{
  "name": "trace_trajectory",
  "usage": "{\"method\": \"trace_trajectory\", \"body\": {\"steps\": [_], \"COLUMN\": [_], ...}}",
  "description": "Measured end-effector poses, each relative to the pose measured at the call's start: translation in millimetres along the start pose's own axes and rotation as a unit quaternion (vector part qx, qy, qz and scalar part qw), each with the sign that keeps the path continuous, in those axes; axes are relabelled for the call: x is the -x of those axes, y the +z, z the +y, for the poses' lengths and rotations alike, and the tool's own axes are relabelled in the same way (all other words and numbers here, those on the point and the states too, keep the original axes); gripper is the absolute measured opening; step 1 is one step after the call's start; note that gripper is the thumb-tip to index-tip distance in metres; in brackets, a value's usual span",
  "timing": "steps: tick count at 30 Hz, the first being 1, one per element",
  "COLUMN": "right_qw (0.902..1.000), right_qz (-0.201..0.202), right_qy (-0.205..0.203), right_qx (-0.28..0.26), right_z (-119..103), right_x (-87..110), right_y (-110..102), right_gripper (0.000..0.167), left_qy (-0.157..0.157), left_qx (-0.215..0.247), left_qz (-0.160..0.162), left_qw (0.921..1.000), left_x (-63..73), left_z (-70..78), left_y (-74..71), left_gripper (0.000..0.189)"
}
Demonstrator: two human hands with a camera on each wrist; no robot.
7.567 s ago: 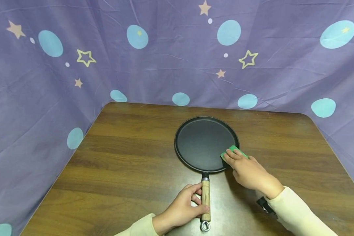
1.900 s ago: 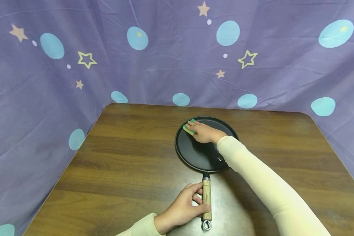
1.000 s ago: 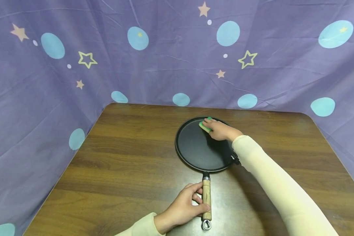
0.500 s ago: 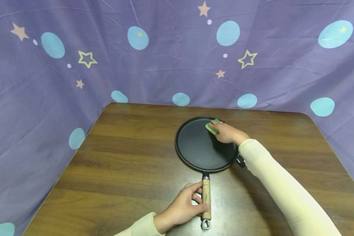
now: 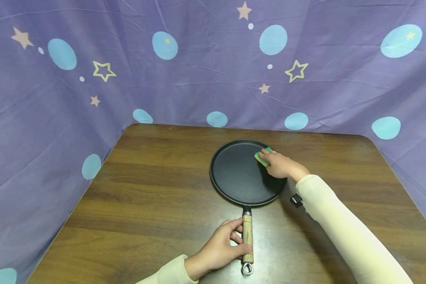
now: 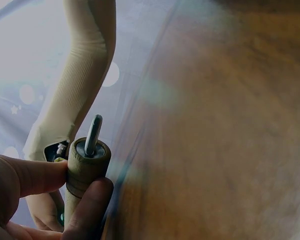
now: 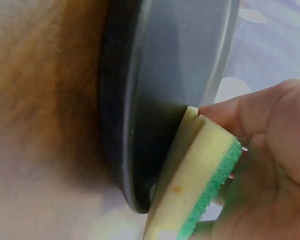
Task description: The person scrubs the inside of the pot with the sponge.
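Observation:
A black flat frying pan (image 5: 234,173) lies on the wooden table, its wooden handle (image 5: 247,234) pointing toward me. My left hand (image 5: 218,246) grips that handle between thumb and fingers; the left wrist view shows them on both sides of the handle end (image 6: 87,167), below its metal hanging loop (image 6: 93,134). With my right hand (image 5: 283,165) I hold a yellow sponge (image 7: 190,170) with a green scouring side, over the pan's far right part. In the right wrist view the sponge's yellow side faces the pan's surface, close to the rim (image 7: 127,145), and the green side faces the palm.
The wooden table (image 5: 145,189) extends around the pan on all sides. A purple curtain (image 5: 206,71) with stars and blue spots hangs behind and beside it. A small black device (image 5: 296,200) is strapped under my right wrist.
My right hand has swept the sponge from the pan's far left part along the far rim to the right, and slightly nearer. Much earlier it was at the near right rim. The left hand stays put.

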State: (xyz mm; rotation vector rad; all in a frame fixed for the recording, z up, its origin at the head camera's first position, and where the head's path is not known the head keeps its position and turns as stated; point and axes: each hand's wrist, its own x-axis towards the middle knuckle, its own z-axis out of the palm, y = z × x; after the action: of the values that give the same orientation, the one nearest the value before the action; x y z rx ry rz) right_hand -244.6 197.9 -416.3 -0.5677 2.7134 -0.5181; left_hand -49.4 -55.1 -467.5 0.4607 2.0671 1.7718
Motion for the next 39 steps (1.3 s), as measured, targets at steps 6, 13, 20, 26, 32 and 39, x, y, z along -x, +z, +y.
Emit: {"method": "trace_trajectory", "body": {"steps": [6,13,20,26,32,39], "right_qw": [0.9998,0.9987,0.9975,0.9972,0.9975,0.9956], "right_qz": [0.009,0.013,0.004,-0.005,0.005,0.019], "right_qy": [0.015,0.042,0.057,0.06,0.053,0.037], "right_qx": [0.001,0.026,0.041,0.043,0.048,0.084], "right_z": [-6,-15,-21,-26,-30,-37], "right_x": [11.9,17.7,27.5,35.5,44.0,54.5], "right_y": [3,6,7,9,14,21], "right_gripper": [0.063,0.063,0.061,0.06,0.058,0.056], "left_qy": [0.001,0.011,0.006,0.007,-0.005,-0.016], "left_qx": [-0.008,-0.023,-0.012,-0.026,0.0,0.014], "left_qz": [0.0,0.001,-0.004,-0.001,0.001,-0.002], "left_qw": [1.0,0.9997,0.9999,0.9996,1.0,0.9998], "left_x": [0.3,-0.8,-1.1,-1.2,-0.7,-0.1], "left_z": [0.0,-0.5,-0.8,-1.6,-1.8,-1.0], "left_y": [-0.8,-1.5,-1.5,-1.6,-0.5,-0.2], "left_gripper": [0.077,0.076,0.076,0.076,0.077,0.077]}}
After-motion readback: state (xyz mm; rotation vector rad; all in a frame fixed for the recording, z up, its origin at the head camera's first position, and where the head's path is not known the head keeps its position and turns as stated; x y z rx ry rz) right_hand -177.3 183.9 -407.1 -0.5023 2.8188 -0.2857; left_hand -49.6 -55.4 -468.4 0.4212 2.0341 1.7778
